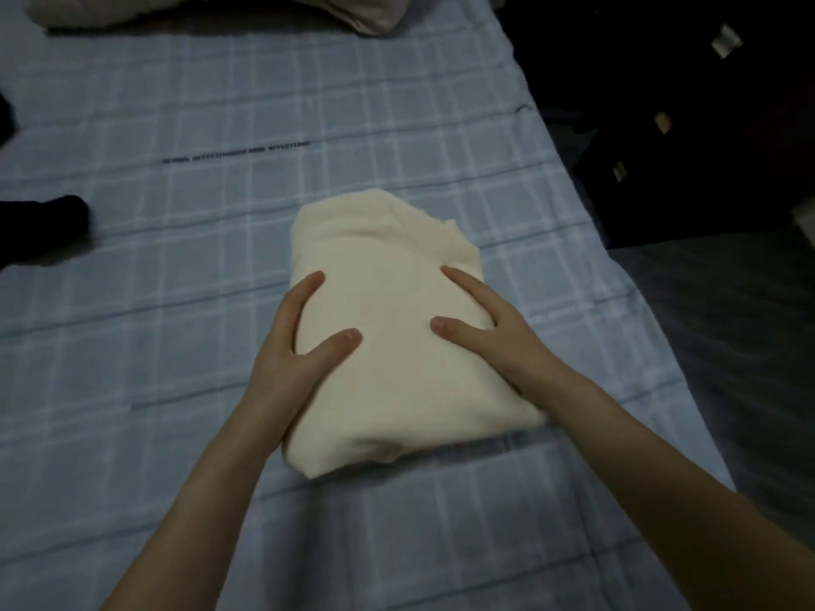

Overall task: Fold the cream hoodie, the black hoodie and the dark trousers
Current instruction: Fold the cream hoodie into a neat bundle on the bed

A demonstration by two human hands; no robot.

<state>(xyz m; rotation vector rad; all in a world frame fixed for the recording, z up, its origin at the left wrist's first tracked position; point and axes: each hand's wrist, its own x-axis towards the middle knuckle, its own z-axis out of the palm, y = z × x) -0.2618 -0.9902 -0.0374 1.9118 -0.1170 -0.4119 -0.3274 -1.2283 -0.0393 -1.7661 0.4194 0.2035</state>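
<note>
The cream hoodie (pixel 388 275) lies folded into a thick rectangular bundle in the middle of the bed. My left hand (pixel 293 341) rests flat against its left side, thumb on top and fingers along the edge. My right hand (pixel 489 328) lies on its right side with straight fingers spread over the cloth. A dark garment (pixel 39 227) pokes in at the left edge of the frame; I cannot tell whether it is the black hoodie or the dark trousers.
A blue checked sheet (pixel 176 346) covers the bed. A pale pillow (pixel 220 11) lies along the far end. The bed's right edge drops to a dark floor with dark furniture (pixel 683 125) beyond.
</note>
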